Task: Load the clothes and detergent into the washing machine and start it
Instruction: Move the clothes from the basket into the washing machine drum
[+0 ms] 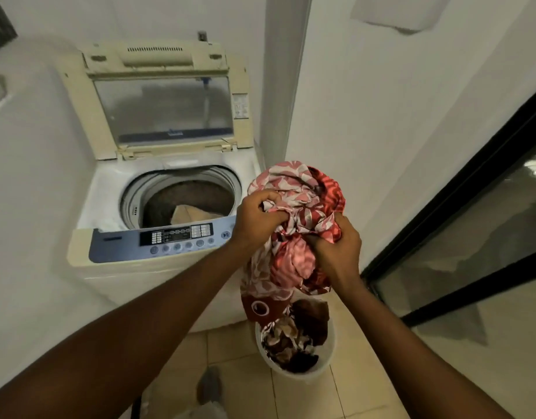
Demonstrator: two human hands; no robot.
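Both hands (pixel 257 219) around patterned cloth (pixel 300 189)

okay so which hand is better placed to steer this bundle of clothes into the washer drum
Left. Both hands grip the bundle, but the left hand is on the side nearest the open drum, just past the control panel. The right hand holds the far side, above the basket.

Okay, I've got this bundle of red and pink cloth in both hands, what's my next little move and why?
Probably swing the red and pink patterned cloth bundle leftward over the open steel drum and drop it. Both the left hand and right hand hold it above the white laundry basket, and the lid stands open.
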